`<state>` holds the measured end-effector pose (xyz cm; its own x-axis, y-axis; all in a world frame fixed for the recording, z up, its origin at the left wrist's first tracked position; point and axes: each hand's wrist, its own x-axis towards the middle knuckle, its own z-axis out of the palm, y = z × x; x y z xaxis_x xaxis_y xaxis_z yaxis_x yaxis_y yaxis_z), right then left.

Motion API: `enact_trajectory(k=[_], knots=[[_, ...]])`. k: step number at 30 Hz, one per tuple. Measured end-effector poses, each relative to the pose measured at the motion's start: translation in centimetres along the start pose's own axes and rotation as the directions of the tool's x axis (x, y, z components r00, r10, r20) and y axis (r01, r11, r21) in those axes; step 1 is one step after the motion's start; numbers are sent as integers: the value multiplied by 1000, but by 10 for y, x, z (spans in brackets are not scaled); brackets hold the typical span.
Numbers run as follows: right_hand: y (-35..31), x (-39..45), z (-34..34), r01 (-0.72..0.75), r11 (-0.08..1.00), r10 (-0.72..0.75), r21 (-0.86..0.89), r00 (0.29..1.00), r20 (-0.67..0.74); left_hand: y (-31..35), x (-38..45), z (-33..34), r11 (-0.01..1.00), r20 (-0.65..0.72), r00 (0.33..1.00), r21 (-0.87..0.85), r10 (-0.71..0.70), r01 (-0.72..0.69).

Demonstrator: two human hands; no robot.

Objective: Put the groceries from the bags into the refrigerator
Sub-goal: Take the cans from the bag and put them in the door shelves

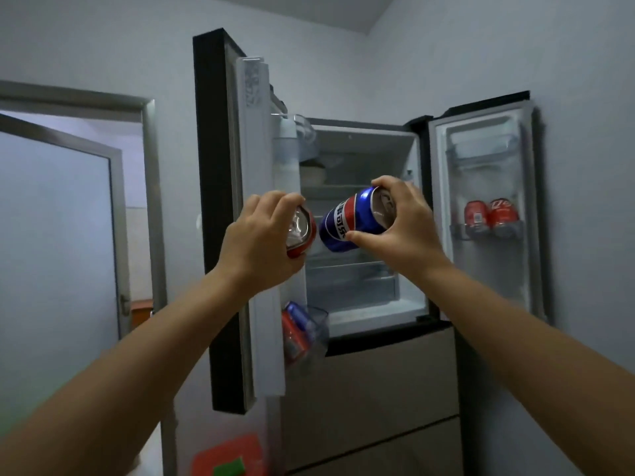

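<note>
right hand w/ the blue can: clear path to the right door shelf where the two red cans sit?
Probably yes. The right hand grips the blue can before the open fridge; nothing lies between it and the right door shelf. The two red cans fill much of the shelf's visible width, so space looks tight.

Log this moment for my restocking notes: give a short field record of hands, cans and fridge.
left hand: grips red can
right hand: grips blue can, tilted
fridge: both upper doors open
right door shelf: two red cans
left door bin: a red and a blue can, more not discernible
held cans: in front of the open compartment, not yet shelved
</note>
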<state>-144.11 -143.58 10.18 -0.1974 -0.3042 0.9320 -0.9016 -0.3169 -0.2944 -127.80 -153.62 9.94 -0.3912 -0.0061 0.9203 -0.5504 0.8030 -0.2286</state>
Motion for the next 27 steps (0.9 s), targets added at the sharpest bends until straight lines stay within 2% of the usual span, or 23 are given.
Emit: enact_trajectory(k=[3,6,10,13,16,19,23,27], knots=[[52,49,17,78,996,-77,35,996,-33,-10,40,40,996,-56,998,87,1,4],[102,92,42,150,980,-152,127,988,6,-15,71,76,981,-69,997,185,-41,53],[156,137,82,205,944,-234,259,968,88,-13,106,120,915,-25,967,317,-254,249],[187,158,114,206,914,-286,349,938,198,-14,120,145,830,34,892,382,-451,406],[210,175,139,185,868,-342,461,896,285,-18,128,162,742,27,808,414,-589,527],[221,192,160,74,820,-341,568,860,380,-23,134,169,658,54,712,435,-700,615],[227,209,180,-114,741,-348,662,777,524,-28,144,173,562,59,597,424,-800,711],[232,219,200,-174,715,-406,677,685,604,-35,151,184,457,34,493,432,-870,777]])
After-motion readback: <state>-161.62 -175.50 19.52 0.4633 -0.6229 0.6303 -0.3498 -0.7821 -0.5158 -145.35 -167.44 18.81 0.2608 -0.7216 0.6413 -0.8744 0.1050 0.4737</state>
